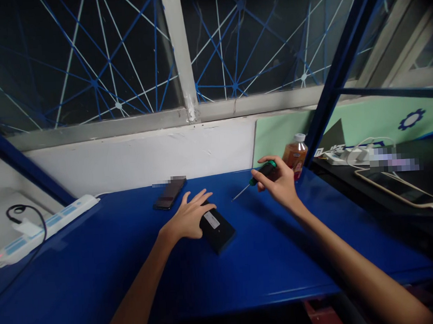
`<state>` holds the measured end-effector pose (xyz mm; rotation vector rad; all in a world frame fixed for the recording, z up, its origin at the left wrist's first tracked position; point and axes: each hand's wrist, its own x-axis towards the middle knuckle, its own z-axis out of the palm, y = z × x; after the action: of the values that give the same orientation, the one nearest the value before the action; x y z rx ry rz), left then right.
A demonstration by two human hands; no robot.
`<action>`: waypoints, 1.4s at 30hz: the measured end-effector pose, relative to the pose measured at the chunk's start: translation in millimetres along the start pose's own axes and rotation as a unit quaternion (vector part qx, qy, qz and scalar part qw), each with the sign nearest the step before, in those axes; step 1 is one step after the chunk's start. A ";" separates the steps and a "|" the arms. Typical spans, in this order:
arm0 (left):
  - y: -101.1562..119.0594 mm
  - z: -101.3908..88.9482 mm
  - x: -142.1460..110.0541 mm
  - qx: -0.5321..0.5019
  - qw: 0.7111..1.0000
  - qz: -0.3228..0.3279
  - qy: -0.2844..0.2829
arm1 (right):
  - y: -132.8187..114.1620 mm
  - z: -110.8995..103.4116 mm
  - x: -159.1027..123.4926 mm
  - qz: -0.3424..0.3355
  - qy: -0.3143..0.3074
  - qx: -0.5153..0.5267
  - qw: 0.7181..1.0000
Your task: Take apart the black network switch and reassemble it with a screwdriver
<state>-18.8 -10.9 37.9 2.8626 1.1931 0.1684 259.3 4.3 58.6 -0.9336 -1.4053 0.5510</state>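
Observation:
A black rectangular box with a white label lies flat on the blue table. My left hand is at its far left side, fingers spread, the nearest ones over or against its edge; exact contact is hard to tell. To the right, my right hand is closed around the green and black handle of a screwdriver. The screwdriver's thin metal shaft points down and left, with its tip apart from the box.
A dark phone lies behind my left hand. At the left is a white power strip with a black cable. A drink bottle stands behind my right hand. Another phone lies on a dark surface at the right, near a blue frame post.

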 end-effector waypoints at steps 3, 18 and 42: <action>-10.5 -4.8 -4.9 -0.016 0.999 -0.049 -0.006 | -0.3 -1.0 -0.2 -0.002 0.000 -0.006 1.000; 26.5 12.3 18.9 -0.142 0.990 0.014 -0.014 | 4.1 0.6 -1.4 -0.016 0.006 -0.011 1.000; 26.5 -10.7 14.4 -0.327 0.933 -0.034 0.146 | -9.1 3.3 -3.4 -0.029 0.058 0.046 0.997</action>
<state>8.8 -19.4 51.8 2.2521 1.0130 0.8377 253.9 -2.8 63.7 -0.8341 -1.2887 0.5061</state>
